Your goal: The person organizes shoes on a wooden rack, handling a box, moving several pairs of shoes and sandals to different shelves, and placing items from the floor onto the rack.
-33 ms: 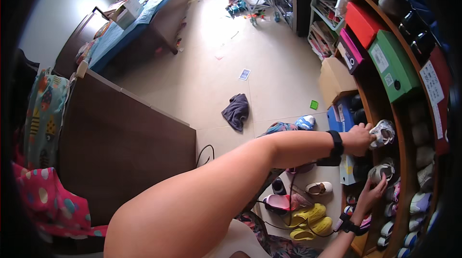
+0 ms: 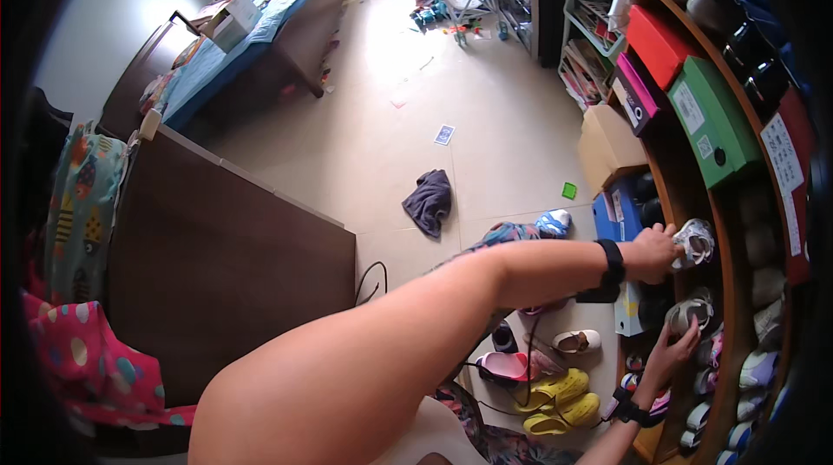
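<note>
At the shoe rack (image 2: 685, 177) on the right, my left hand (image 2: 652, 254) stretches across from the left. Its closed fingers grip the near end of a white and grey sneaker (image 2: 697, 242) on a shelf. Lower down, my right hand (image 2: 670, 352) is wrapped round a pale grey sneaker (image 2: 685, 317), with its thumb and fingers at the shoe's side and opening. Each wrist wears a black band. Other shoes, among them a white and lilac one (image 2: 760, 370), stand in rows on the shelves around and below my hands.
Red (image 2: 659, 44) and green shoe boxes (image 2: 711, 122) fill the upper rack; a blue box (image 2: 614, 215) stands beside it. Yellow clogs (image 2: 560, 400) and other loose shoes lie on the floor. Farther off are a dark cloth (image 2: 428, 202), a brown cabinet (image 2: 234, 265) and a bed (image 2: 278, 14).
</note>
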